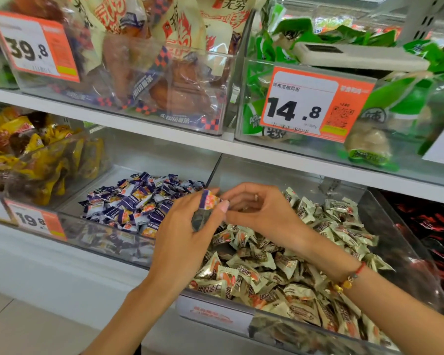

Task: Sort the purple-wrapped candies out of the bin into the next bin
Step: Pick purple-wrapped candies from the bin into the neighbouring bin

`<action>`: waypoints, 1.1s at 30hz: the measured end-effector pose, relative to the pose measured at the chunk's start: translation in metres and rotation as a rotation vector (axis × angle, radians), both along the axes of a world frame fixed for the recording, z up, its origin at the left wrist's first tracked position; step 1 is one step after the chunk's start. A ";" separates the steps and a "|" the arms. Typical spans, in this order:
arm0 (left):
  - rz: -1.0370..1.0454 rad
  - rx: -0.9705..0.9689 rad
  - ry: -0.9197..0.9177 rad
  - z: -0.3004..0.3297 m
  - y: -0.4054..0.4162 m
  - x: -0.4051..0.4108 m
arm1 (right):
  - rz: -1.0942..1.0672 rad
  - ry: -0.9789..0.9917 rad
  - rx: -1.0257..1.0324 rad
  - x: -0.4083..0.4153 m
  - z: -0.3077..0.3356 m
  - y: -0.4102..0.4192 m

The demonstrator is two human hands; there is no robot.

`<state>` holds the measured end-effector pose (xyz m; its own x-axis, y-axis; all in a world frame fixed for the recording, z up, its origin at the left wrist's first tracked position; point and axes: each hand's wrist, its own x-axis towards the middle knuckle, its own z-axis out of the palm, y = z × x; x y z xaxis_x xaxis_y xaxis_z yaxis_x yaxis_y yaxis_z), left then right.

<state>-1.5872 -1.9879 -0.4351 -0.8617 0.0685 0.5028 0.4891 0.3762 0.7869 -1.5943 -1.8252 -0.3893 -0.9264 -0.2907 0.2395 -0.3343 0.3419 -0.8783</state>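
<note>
Holding one purple-wrapped candy between thumb and fingertips, the left hand sits above the divider between two clear bins on the lower shelf. Candy is pinched up in the air, over the near corner where the bins meet, not resting in either one. Right hand is just beside it, fingers curled loosely, fingertips close to the candy; can't tell whether it grips anything or touches the wrapper. Red string bracelet with gold beads on the right wrist.

Right bin holds a heap of pale green-wrapped candies; both hands are over its left end. Left bin holds a pile of purple-wrapped candies, touching each other, bunched toward the middle and right. Orange price tag on the left bin's front wall. Upper shelf carries a bin of snack packs with an orange price tag and a bin of green packs with another orange tag. Yellow packs at far left.
</note>
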 end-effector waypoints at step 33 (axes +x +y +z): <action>0.123 0.059 -0.105 -0.012 -0.023 -0.015 | -0.069 0.029 0.976 -0.075 -0.041 0.003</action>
